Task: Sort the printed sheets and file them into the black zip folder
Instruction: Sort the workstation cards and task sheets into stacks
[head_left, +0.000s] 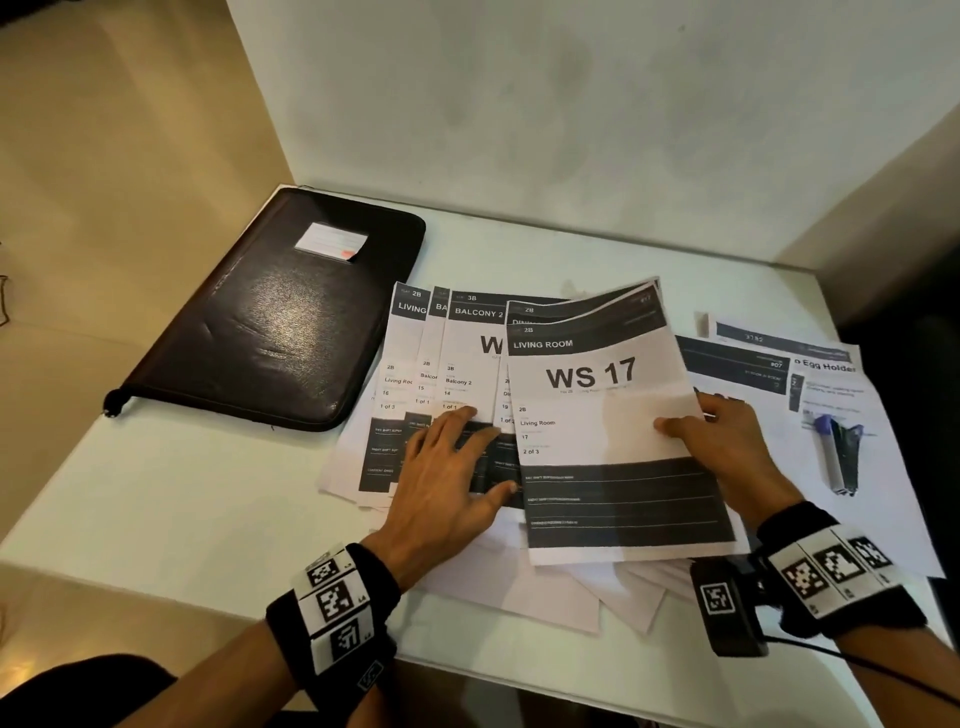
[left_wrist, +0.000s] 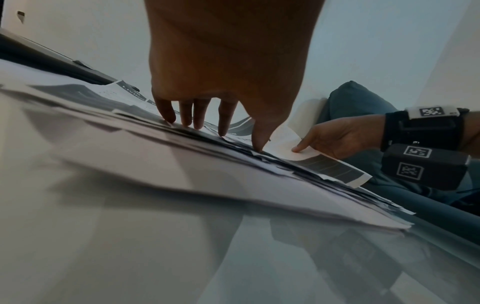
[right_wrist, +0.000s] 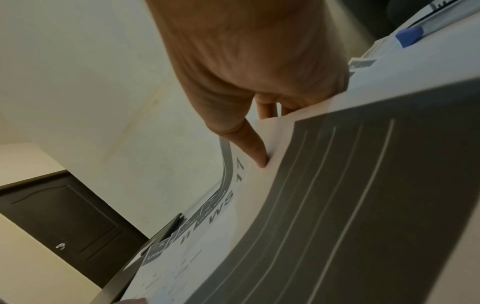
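The black zip folder (head_left: 280, 317) lies closed at the table's back left, its edge (right_wrist: 145, 244) dark in the right wrist view. Several printed sheets (head_left: 447, 358) are fanned beside it. My left hand (head_left: 452, 467) lies flat on the fanned sheets (left_wrist: 145, 131), fingers straight and spread. My right hand (head_left: 727, 436) pinches the right edge of a small stack topped by the "WS 17 Living Room" sheet (head_left: 597, 415), thumb on top, fingers underneath. In the right wrist view that thumb (right_wrist: 252, 148) presses the WS 17 sheet (right_wrist: 337, 195), which is lifted and curved.
More sheets lie at the right, one headed "Egg Holder" (head_left: 826, 395) with a product picture. Plain white sheets (head_left: 561, 592) stick out under the pile near the front edge. The white table (head_left: 208, 499) meets a wall behind; a dark door (right_wrist: 59, 222) shows at left.
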